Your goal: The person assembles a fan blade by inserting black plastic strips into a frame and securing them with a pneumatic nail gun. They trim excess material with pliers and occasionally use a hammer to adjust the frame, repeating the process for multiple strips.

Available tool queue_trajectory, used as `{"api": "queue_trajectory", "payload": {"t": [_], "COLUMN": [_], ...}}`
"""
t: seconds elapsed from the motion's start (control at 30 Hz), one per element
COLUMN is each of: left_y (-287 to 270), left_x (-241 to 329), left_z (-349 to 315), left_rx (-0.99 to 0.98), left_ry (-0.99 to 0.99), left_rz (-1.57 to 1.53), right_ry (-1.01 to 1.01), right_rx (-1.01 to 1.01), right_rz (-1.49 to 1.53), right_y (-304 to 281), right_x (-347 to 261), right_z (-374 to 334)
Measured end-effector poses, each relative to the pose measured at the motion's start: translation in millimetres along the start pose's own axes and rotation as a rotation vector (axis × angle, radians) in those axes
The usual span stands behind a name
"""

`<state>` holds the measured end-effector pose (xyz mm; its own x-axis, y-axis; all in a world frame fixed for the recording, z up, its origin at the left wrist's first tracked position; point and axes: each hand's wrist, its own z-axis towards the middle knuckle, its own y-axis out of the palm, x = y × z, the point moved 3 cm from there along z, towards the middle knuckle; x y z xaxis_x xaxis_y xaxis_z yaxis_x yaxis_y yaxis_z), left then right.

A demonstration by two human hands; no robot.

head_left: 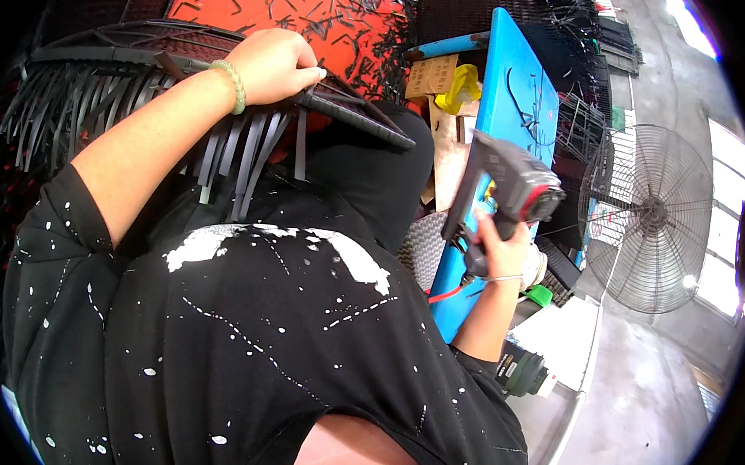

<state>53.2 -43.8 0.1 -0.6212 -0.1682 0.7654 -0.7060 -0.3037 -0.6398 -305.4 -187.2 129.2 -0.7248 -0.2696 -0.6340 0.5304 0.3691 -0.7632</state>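
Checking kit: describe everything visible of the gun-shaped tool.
The gun-shaped tool is grey and black with a red-edged right end, apparently plastic or metal, blurred. A long dark bar forms its left side. The right hand grips its handle, holding it up before the blue board; whether the red hose joins it is unclear.

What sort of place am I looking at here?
Probably a workshop or small factory. Loose dark strips hang near the left hand, the right hand grips a gun-shaped tool, and a big wire-caged fan stands to the right.
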Motion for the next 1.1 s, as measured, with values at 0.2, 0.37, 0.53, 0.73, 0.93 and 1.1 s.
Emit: {"api": "queue_trajectory", "payload": {"t": [0.2, 0.37, 0.53, 0.73, 0.93, 1.1], "left_y": [0.3, -1.2, 2.8, 0.9, 1.4, 1.1], "left_x": [0.4, 3.3, -0.4, 0.2, 1.7, 3.0], "left_z": [-0.9, -1.5, -1.1, -0.4, -0.9, -2.0], "left_rx": [0.048, 0.041, 0.081, 0.050, 0.083, 0.088], "left_ry": [0.081, 0.082, 0.093, 0.071, 0.085, 0.076], "left_rz": [0.028, 0.008, 0.012, 0.033, 0.028, 0.013], "right_ry": [-0.594, -0.731, -0.736, -0.724, -0.727, -0.713], "right_rx": [-0.433, -0.470, -0.467, -0.460, -0.428, -0.421], "right_rz": [-0.321, -0.511, -0.521, -0.524, -0.549, -0.466], "right_y": [76.5, 104.3, 112.2, 115.9, 116.6, 114.5], "right_x": [-80.5, -98.4, -102.9, -104.0, -104.2, -95.2], "right_z": [-23.0, -27.0, -23.6, -21.7, -21.4, -16.8]}}
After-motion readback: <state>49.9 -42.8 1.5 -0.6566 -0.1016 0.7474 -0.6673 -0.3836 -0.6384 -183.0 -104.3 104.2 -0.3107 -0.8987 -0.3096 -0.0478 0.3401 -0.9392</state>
